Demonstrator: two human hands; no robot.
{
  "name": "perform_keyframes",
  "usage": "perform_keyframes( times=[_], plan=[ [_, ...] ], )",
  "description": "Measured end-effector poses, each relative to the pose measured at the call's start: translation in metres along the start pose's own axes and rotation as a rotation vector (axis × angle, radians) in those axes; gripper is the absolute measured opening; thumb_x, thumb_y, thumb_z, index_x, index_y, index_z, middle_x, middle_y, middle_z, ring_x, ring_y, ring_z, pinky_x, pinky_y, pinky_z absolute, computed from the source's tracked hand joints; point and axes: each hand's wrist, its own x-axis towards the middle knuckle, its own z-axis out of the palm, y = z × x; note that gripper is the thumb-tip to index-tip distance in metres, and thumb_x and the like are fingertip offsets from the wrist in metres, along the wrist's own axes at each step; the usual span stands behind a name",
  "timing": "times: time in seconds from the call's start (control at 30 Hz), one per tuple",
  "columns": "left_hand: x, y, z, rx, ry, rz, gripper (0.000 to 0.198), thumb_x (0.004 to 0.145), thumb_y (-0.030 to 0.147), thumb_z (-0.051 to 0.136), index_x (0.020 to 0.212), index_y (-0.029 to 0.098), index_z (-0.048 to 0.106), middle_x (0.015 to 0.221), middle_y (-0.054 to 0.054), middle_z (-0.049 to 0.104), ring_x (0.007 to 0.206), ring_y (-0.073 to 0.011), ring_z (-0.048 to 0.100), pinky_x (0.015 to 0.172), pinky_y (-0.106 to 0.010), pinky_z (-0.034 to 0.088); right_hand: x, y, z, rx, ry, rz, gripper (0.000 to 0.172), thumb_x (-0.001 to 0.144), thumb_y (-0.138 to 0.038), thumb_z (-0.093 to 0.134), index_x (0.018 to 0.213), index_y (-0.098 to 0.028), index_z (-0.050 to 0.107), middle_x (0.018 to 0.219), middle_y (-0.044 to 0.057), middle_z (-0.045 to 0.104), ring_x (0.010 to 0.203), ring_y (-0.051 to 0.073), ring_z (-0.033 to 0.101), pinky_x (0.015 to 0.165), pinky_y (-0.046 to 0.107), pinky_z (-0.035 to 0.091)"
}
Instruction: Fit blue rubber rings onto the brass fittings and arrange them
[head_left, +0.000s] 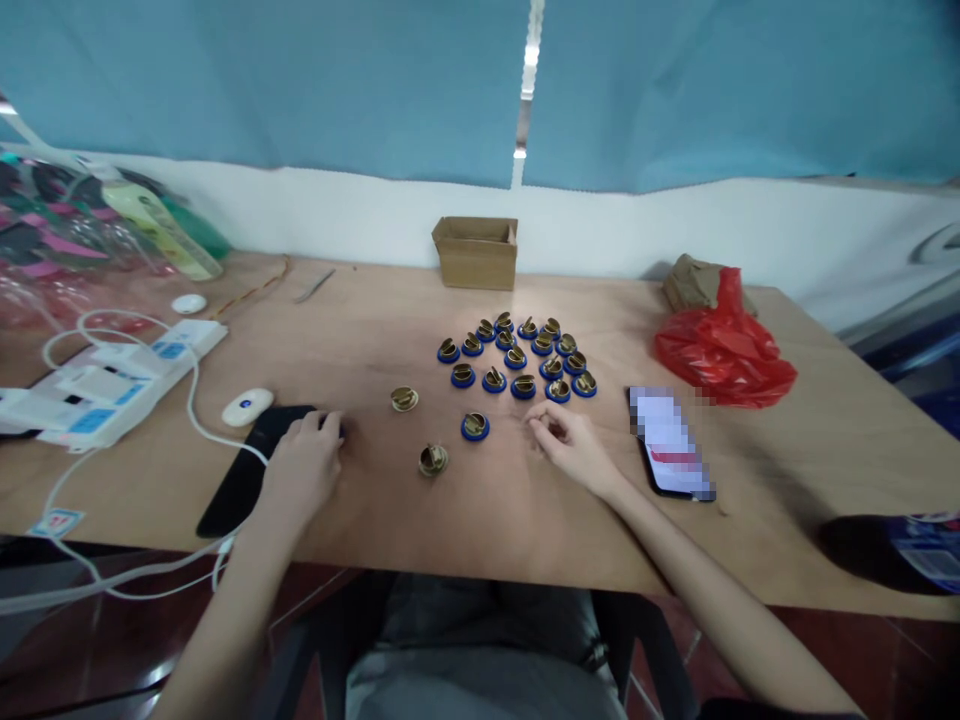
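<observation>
My left hand rests over the right edge of a black flat device, fingers curled; a bit of dark blue shows at its fingertips, too hidden to name. My right hand is on the table with fingers bent together, and whatever it may hold cannot be made out. Several brass-coloured clip pieces on blue round bases are grouped beyond it. One more blue-based piece lies between my hands. Two pieces without blue, one upper and one lower, lie nearer my left hand.
On the wooden table stand an open cardboard box at the back and a red plastic bag at right. A lit phone is beside my right forearm. Left are a power strip, cables, a white oval case and a bottle.
</observation>
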Motion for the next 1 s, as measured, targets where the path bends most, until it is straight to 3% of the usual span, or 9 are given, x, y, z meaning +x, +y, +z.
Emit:
perform_keyframes(
  times=[0.17,0.3,0.4,0.53,0.63,0.7,1.0],
  plan=[
    [0.003,-0.005,0.002,-0.068,0.06,-0.05,0.036,0.092,0.026,0.04,0.114,0.01,0.064,0.105,-0.023,0.062,0.094,-0.0365,0.061,0.086,-0.05,0.052,0.0,0.002,0.002,-0.005,0.001,-0.004,0.01,0.093,-0.028,0.052,0.091,-0.022,0.059,0.059,-0.004,0.057,0.051,0.014,0.054,0.052,0.025,0.041],
    [0.001,0.003,-0.013,-0.131,0.144,-0.106,0.037,0.095,0.031,0.041,0.117,0.011,0.063,0.107,-0.023,0.058,0.093,-0.0369,0.059,0.084,-0.053,0.052,0.0,0.002,0.001,-0.016,0.005,-0.017,0.009,0.093,-0.027,0.052,0.091,-0.022,0.059,0.059,-0.004,0.057,0.052,0.014,0.054,0.051,0.025,0.04],
    [-0.002,0.03,-0.036,-0.261,0.28,-0.101,0.036,0.096,0.038,0.048,0.12,0.016,0.062,0.106,-0.019,0.058,0.1,-0.0356,0.06,0.089,-0.053,0.052,0.0,0.002,0.001,-0.032,0.0,-0.019,0.01,0.093,-0.027,0.051,0.091,-0.022,0.059,0.059,-0.004,0.057,0.051,0.014,0.053,0.051,0.025,0.039],
    [-0.007,0.082,-0.056,-0.601,0.382,-0.01,0.028,0.095,0.039,0.059,0.118,0.023,0.059,0.104,-0.007,0.062,0.089,-0.0222,0.066,0.081,-0.038,0.057,-0.001,0.002,0.001,-0.045,0.001,-0.01,0.01,0.093,-0.027,0.052,0.091,-0.022,0.059,0.058,-0.004,0.057,0.051,0.014,0.052,0.051,0.025,0.039],
    [-0.013,0.111,-0.049,-0.666,0.515,0.123,0.026,0.092,0.036,0.066,0.11,0.02,0.056,0.094,-0.004,0.065,0.085,-0.0185,0.068,0.075,-0.031,0.057,0.0,0.002,0.001,-0.043,0.008,-0.003,0.01,0.093,-0.027,0.051,0.091,-0.022,0.059,0.058,-0.004,0.057,0.051,0.014,0.052,0.051,0.025,0.039],
    [-0.017,0.119,-0.038,-0.612,0.542,0.168,0.025,0.091,0.035,0.069,0.104,0.019,0.054,0.096,-0.006,0.067,0.088,-0.0187,0.07,0.075,-0.028,0.057,0.0,0.002,0.0,-0.041,0.013,0.0,0.01,0.094,-0.027,0.051,0.091,-0.022,0.059,0.059,-0.003,0.058,0.052,0.014,0.054,0.052,0.025,0.04],
    [-0.036,0.12,-0.017,-0.442,0.523,0.062,0.018,0.09,0.027,0.069,0.093,0.02,0.053,0.1,-0.007,0.072,0.087,-0.0196,0.073,0.074,-0.028,0.056,-0.003,-0.002,0.002,-0.063,-0.04,-0.001,0.011,0.094,-0.026,0.05,0.09,-0.022,0.059,0.058,-0.004,0.056,0.05,0.013,0.047,0.052,0.026,0.035]
  ],
)
